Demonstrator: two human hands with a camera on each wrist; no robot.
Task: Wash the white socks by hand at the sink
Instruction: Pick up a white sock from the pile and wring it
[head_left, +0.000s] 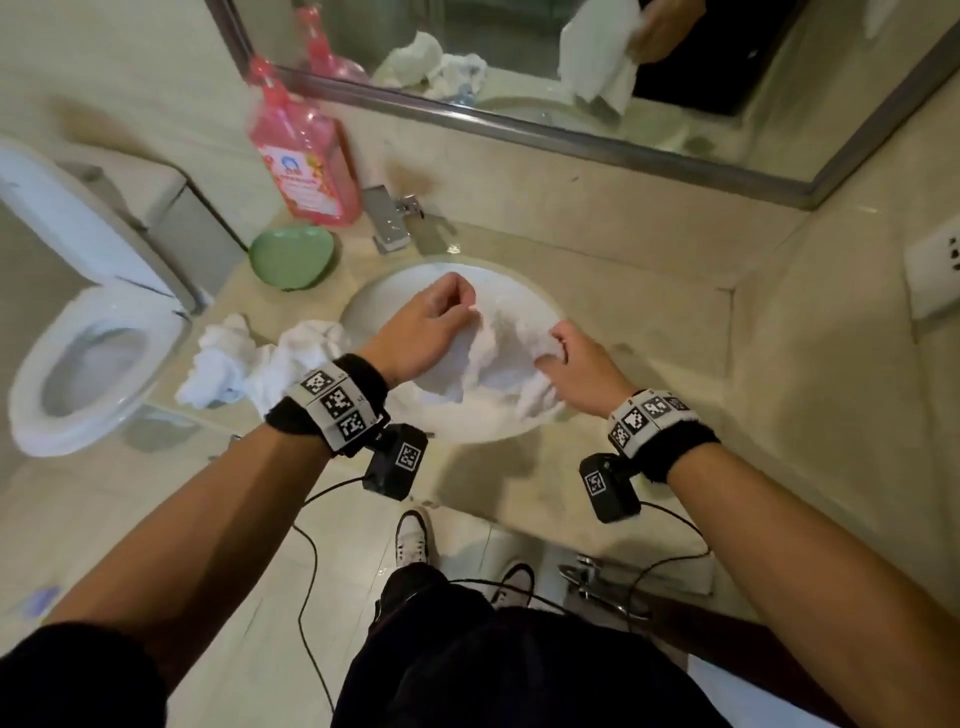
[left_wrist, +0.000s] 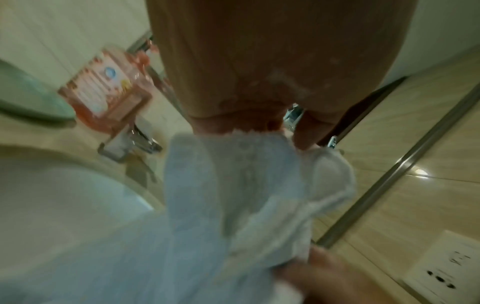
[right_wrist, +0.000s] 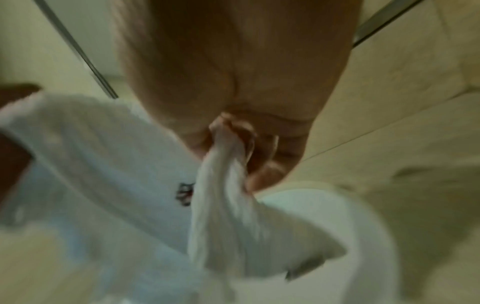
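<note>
A wet white sock (head_left: 501, 345) hangs stretched over the round white sink (head_left: 384, 291), held at both ends. My left hand (head_left: 434, 325) pinches its upper edge with curled fingers; in the left wrist view the sock (left_wrist: 233, 195) drops from the fingertips. My right hand (head_left: 569, 364) grips the other end, and the right wrist view shows the sock (right_wrist: 223, 205) bunched in that fist, with a small dark logo on the fabric. More white socks (head_left: 260, 358) lie crumpled on the counter left of the sink.
A pink detergent bottle (head_left: 304, 156) stands at the back by the chrome tap (head_left: 389, 218). A green soap dish (head_left: 292, 255) sits left of the tap. A toilet (head_left: 88, 358) is at far left, a mirror (head_left: 571, 78) is behind, and a wall socket (head_left: 935, 265) is at right.
</note>
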